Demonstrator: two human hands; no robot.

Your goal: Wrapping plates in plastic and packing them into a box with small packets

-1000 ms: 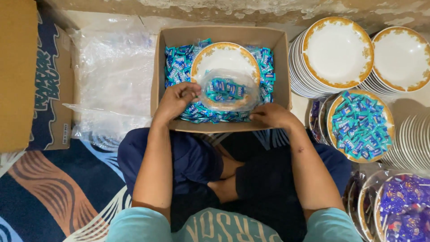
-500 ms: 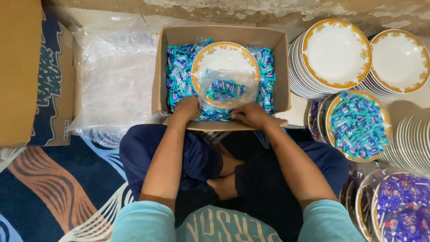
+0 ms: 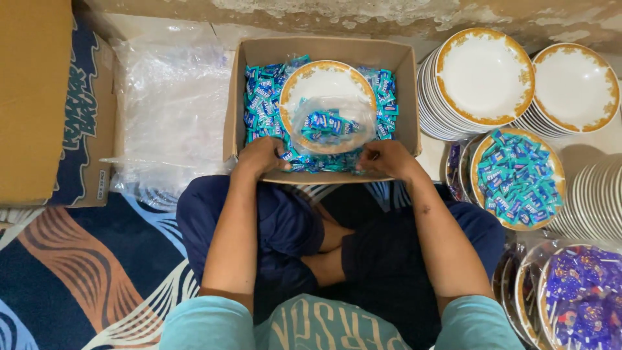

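An open cardboard box [image 3: 259,48] full of small blue wrapped candies [image 3: 262,107] stands in front of my crossed legs. On the candies lies a white plate with a gold rim [image 3: 324,81], and on it a clear plastic bag [image 3: 334,126] with some blue candies inside. My left hand [image 3: 259,155] is down in the near left of the box, fingers curled among the candies. At the bag's near right edge, by the box's front wall, rests my right hand [image 3: 385,159]. What its fingers grip is hidden.
Stacks of white gold-rimmed plates [image 3: 486,74] [image 3: 573,87] stand at the right. A plate heaped with blue candies [image 3: 515,178] and one with purple candies [image 3: 580,291] lie nearer. Crumpled clear plastic [image 3: 172,110] and a brown box [image 3: 35,97] sit left, on a patterned carpet [image 3: 84,279].
Both hands have drawn together toward the near edge of the box, the left dropping into the candies, the right moving left to the bag. The plate and bag stay put.
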